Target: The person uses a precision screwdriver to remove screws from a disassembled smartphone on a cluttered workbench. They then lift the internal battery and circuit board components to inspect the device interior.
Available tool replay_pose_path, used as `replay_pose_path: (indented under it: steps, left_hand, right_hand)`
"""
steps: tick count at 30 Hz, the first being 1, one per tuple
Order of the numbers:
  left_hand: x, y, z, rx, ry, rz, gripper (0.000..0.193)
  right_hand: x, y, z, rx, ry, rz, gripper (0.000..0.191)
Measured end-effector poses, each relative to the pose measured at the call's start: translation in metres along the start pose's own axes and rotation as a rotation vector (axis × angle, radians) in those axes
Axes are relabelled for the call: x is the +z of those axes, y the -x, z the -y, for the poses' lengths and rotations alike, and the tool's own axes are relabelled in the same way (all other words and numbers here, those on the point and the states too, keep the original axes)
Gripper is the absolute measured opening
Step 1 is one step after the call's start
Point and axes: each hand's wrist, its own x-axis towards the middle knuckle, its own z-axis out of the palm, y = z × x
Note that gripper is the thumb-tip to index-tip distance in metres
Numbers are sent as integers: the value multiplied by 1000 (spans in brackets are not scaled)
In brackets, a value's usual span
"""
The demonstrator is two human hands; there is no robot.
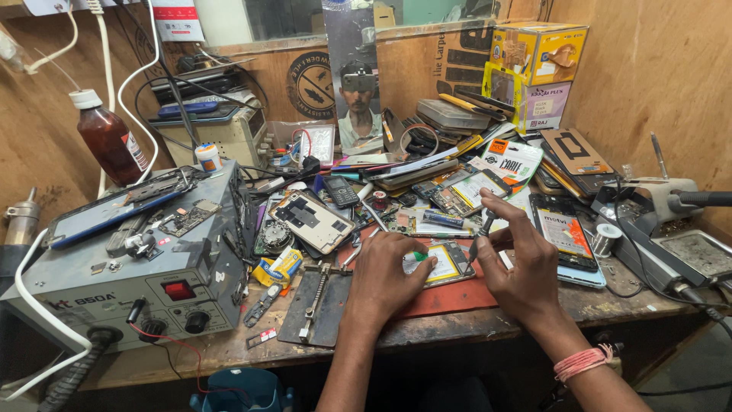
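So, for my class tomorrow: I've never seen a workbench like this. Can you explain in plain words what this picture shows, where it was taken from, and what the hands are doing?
The picture comes from a camera worn on a person's head, looking down at their own two bare hands over a cluttered wooden workbench.

The left hand presses down on an opened phone with yellow insides, lying on a red mat. The right hand holds a thin dark tool, its tip pointing down at that phone. A pink band circles the right wrist.

Around them lie many other phones and loose parts. At left stands a grey box-shaped machine with knobs and a red switch, a brown bottle behind it. Yellow boxes are stacked at the back, and a metal holder plate lies beside the left hand.
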Motion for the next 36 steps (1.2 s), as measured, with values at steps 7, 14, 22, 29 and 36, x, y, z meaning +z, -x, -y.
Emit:
replay_pose_path:
  steps: [7, 14, 22, 29, 36]
  left_hand:
    - [-1, 0, -1, -10, -10, 11, 23]
    - [-1, 1, 0, 18, 1, -9, 22]
    - [-1, 0, 0, -1, -4, -2, 22]
    - [-1, 1, -1, -13, -1, 8, 23]
    - [-1, 0, -3, -29, -3, 16, 22]
  right_hand:
    - [4, -2, 2, 23, 16, -11, 49]
    - [1, -1, 2, 16, 6, 2, 49]
    - [1, 0, 1, 17, 19, -2, 53]
    - [3, 0, 2, 76, 47, 5, 51]
    - [0, 1, -1, 0, 15, 0, 48]
